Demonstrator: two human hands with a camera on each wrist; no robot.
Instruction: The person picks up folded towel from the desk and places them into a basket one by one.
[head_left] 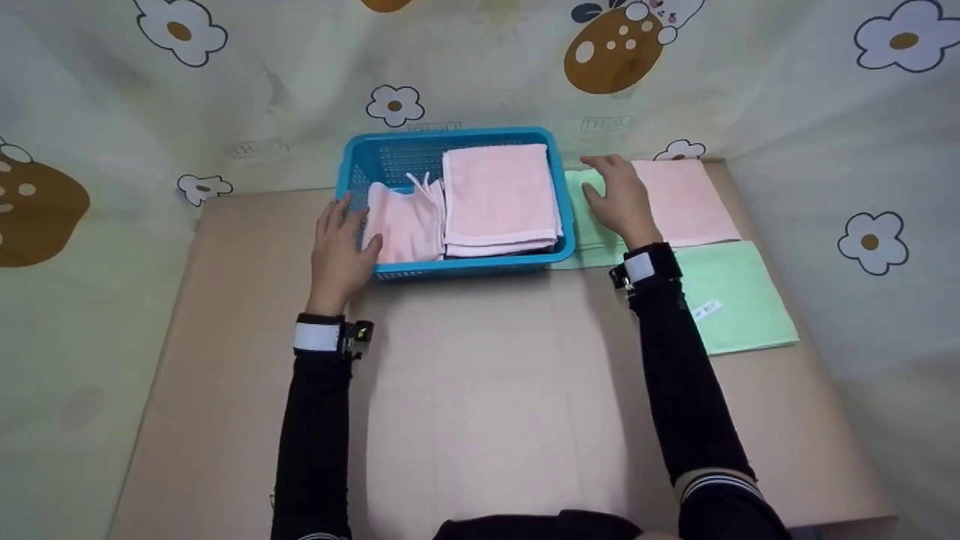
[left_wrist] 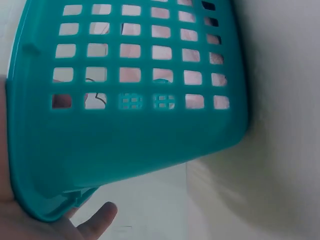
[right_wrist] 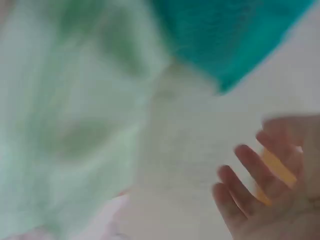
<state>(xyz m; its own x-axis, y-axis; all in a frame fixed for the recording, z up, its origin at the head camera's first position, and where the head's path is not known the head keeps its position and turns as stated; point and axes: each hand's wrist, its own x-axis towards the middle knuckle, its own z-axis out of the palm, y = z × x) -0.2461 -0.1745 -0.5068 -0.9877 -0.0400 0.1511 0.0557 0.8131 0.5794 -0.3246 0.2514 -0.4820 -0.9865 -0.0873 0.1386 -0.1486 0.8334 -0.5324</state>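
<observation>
Your left grip, loosely spread, touches the left end of the blue basket of pink cloths on the desk; your right grip, spread, hangs near green cloth.

Passage over table between sleeves, up to basket; room too in its back-left corner. Obstacles: left hand at left rim, right hand beyond right rim, curtain close behind.
</observation>
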